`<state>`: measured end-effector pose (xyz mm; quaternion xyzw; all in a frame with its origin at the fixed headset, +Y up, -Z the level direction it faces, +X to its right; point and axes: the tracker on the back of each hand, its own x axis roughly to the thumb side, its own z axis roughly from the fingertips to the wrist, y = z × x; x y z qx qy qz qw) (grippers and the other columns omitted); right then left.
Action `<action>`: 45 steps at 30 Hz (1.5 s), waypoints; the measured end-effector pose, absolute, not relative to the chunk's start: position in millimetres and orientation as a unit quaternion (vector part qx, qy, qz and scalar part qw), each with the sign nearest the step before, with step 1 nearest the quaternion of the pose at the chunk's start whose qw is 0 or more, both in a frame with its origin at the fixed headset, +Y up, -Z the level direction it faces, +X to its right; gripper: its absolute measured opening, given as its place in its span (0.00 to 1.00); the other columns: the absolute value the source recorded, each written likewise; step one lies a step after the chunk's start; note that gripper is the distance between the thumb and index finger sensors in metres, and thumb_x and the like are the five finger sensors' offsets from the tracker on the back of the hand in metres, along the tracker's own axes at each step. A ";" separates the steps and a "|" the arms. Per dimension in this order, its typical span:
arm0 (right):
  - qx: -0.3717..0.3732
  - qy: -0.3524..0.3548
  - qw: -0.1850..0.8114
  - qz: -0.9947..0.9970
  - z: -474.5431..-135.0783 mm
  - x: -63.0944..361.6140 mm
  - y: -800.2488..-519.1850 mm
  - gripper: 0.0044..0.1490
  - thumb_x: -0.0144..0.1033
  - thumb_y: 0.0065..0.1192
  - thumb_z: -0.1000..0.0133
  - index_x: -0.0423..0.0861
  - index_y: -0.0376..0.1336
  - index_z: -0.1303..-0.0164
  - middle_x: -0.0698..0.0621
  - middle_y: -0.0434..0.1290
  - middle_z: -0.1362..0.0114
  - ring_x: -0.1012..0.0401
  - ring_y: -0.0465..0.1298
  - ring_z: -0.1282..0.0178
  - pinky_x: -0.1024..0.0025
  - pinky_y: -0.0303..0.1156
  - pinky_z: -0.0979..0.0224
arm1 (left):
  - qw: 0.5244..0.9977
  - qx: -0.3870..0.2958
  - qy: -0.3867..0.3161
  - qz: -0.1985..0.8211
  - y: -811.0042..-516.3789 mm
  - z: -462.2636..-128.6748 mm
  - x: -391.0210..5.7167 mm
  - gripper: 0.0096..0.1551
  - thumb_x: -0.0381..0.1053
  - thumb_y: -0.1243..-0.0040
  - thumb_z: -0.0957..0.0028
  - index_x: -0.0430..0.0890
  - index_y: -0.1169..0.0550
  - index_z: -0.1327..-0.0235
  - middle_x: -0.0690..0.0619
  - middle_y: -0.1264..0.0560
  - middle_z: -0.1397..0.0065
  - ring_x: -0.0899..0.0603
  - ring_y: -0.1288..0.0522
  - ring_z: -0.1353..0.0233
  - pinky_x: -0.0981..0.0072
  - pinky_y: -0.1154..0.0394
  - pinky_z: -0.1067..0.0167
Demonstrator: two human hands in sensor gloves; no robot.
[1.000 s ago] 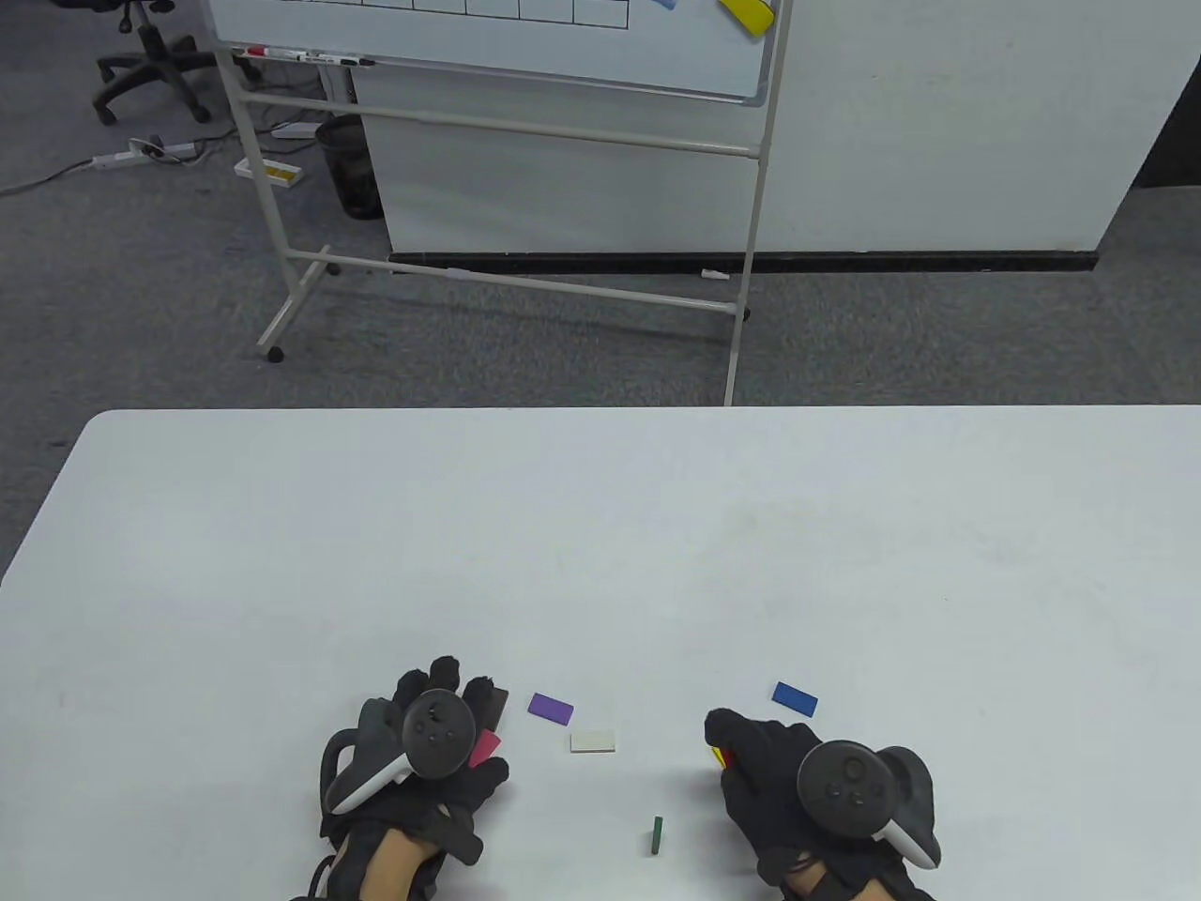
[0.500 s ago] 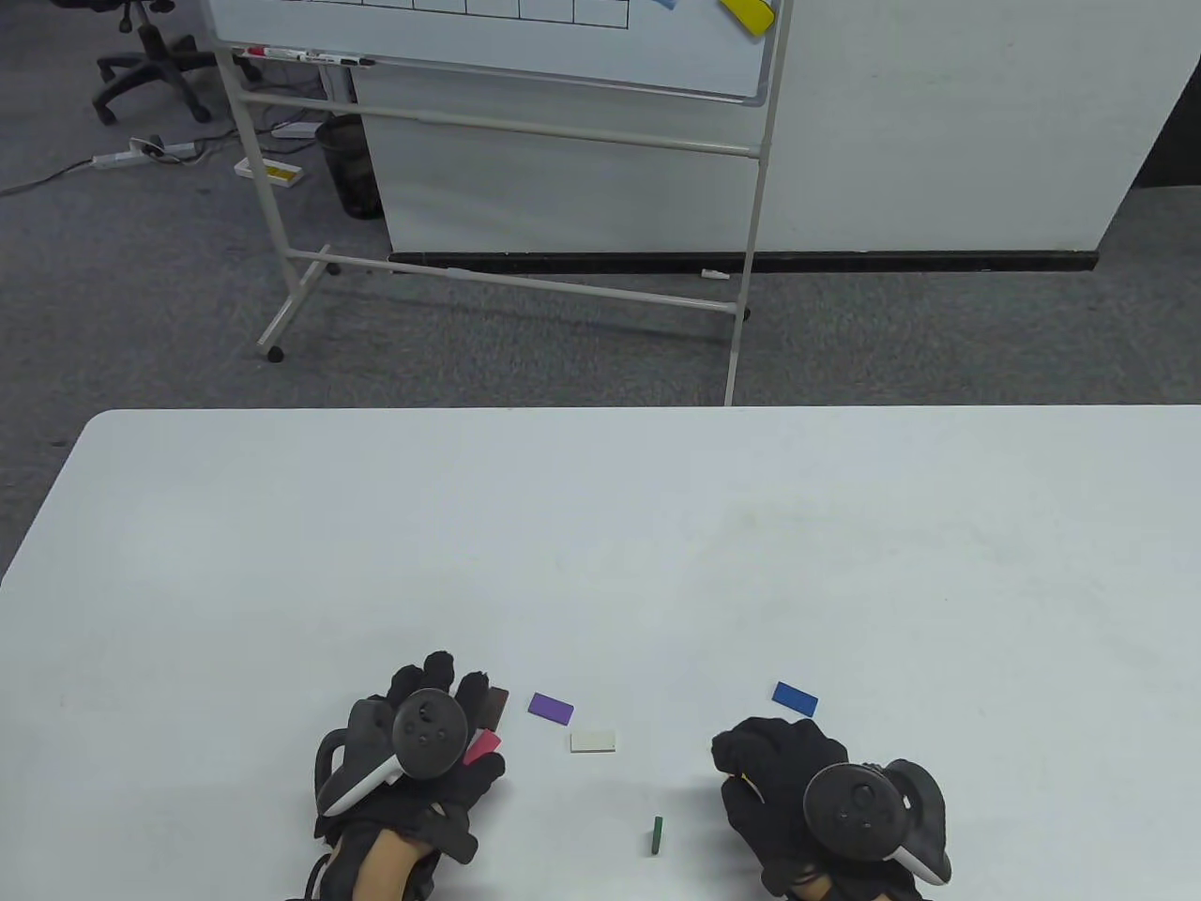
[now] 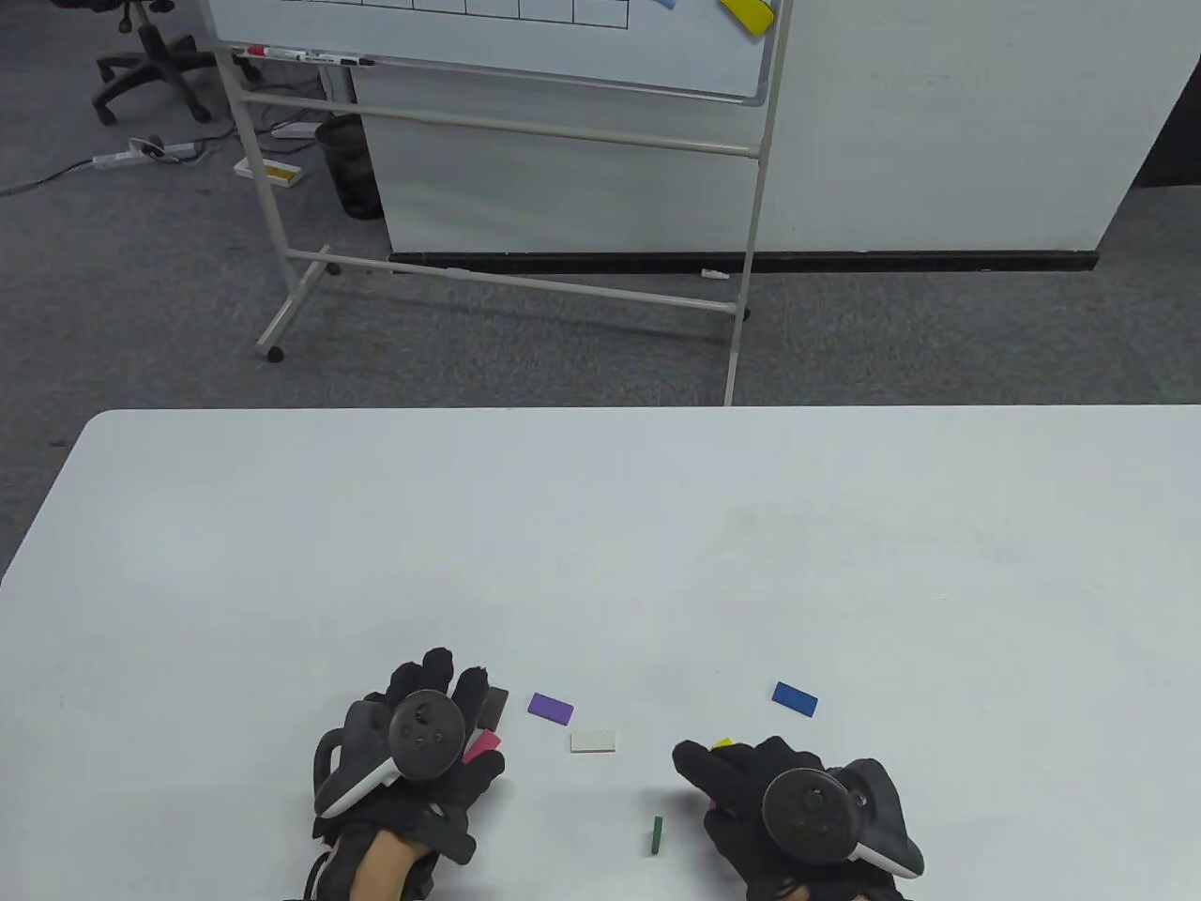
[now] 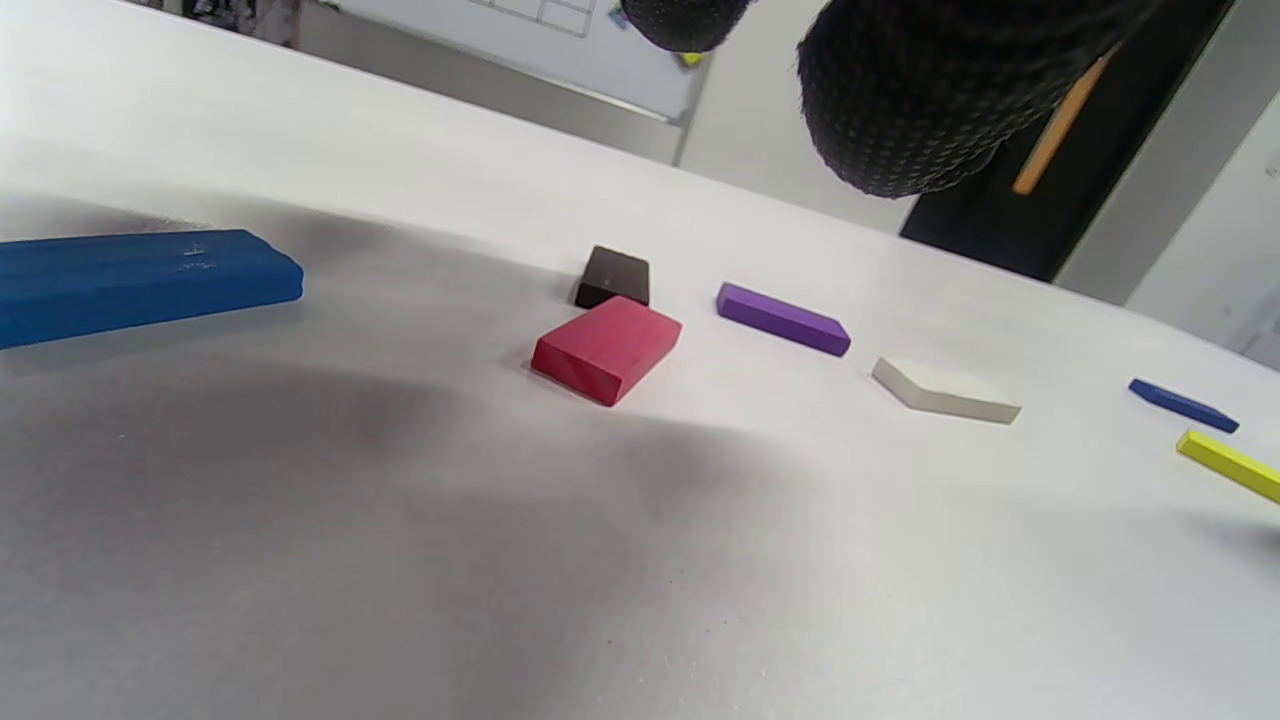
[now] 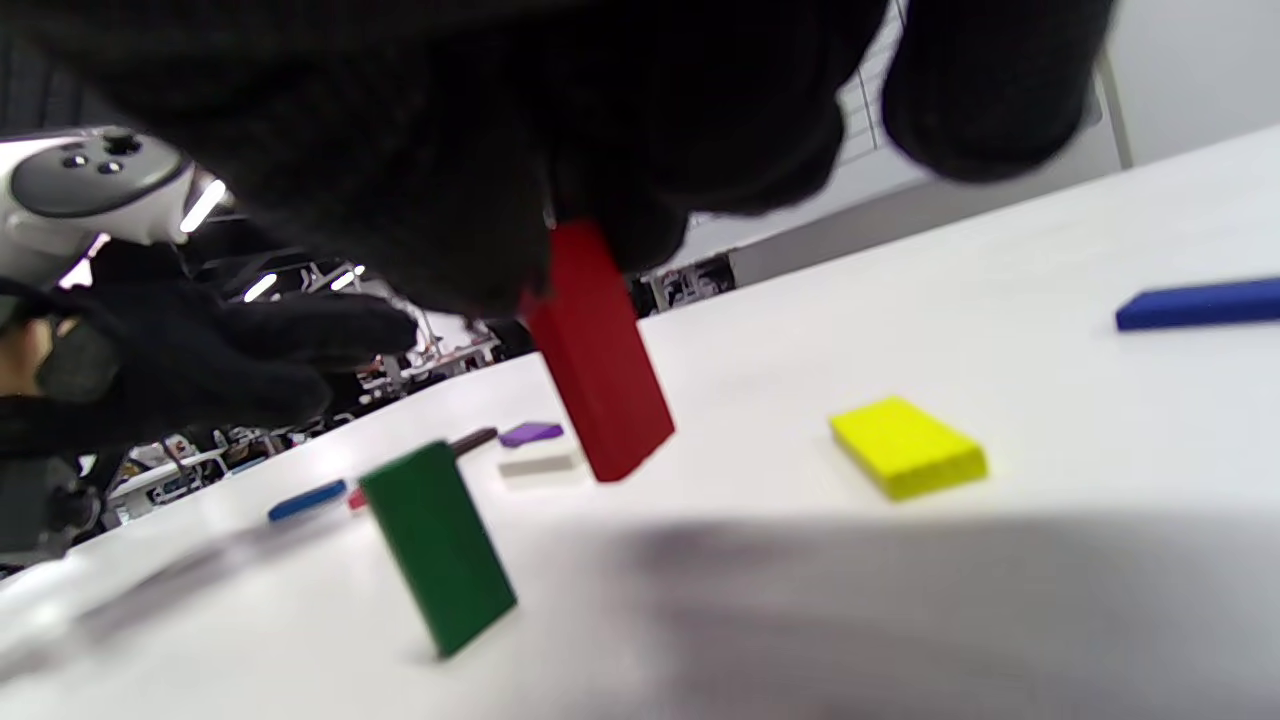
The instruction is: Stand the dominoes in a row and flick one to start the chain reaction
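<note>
Table view puts both of your hands at the near edge of the white counter (image 3: 281, 526). Your right hand (image 3: 751, 798) has its fingers curled around a red domino (image 5: 598, 360), pinching its top end; the right wrist view shows it hanging tilted from your fingertips, its lower end just above the counter or barely touching, I cannot tell which. A green domino (image 3: 658, 835) stands upright on its own just to the left of that hand, apart from the red one. A yellow domino (image 5: 908, 446) lies flat near your right fingers, and only a sliver of it peeks out past the glove in the table view. A dark blue domino (image 3: 795, 699) lies flat farther out on the right. Your left hand (image 3: 422, 760) hovers over the left cluster with its fingers relaxed and gripping nothing; the left wrist view shows two fingertips (image 4: 900, 100) hanging clear above the counter. Beneath and beside it lie a pink-red domino (image 4: 607, 348) and a dark brown domino (image 4: 613, 277), close together and flat. A purple domino (image 3: 551, 709) and a white domino (image 3: 594, 741) lie flat between your two hands, each apart from the other. One more blue domino (image 4: 140, 280) lies flat under your left wrist, seen only in that wrist view.
</note>
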<state>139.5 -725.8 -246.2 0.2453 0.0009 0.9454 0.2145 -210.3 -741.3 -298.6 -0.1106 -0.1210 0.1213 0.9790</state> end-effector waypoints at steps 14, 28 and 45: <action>0.260 0.042 0.208 0.942 -248.1 125.8 -743.5 0.43 0.41 0.81 0.51 0.55 0.63 0.24 0.55 0.77 0.30 0.54 0.79 0.45 0.44 0.71 0.37 | 0.979 -0.111 -0.121 0.119 -741.1 -298.1 -210.0 0.51 0.66 0.40 0.46 0.49 0.48 0.17 0.44 0.65 0.17 0.27 0.61 0.18 0.24 0.58 0.30; 0.267 0.039 0.196 0.943 -246.3 120.4 -745.6 0.44 0.43 0.81 0.51 0.55 0.63 0.24 0.56 0.77 0.30 0.54 0.79 0.44 0.45 0.72 0.37 | 0.979 -0.114 -0.121 0.117 -741.1 -297.9 -209.6 0.51 0.66 0.40 0.46 0.49 0.48 0.17 0.44 0.65 0.17 0.27 0.61 0.18 0.24 0.58 0.30; 0.276 0.044 0.193 0.941 -245.5 117.8 -746.3 0.45 0.43 0.82 0.51 0.55 0.62 0.23 0.56 0.76 0.29 0.53 0.79 0.43 0.45 0.71 0.37 | 0.979 -0.117 -0.122 0.116 -740.4 -297.5 -208.7 0.51 0.66 0.40 0.46 0.49 0.48 0.17 0.44 0.65 0.17 0.27 0.61 0.18 0.24 0.58 0.30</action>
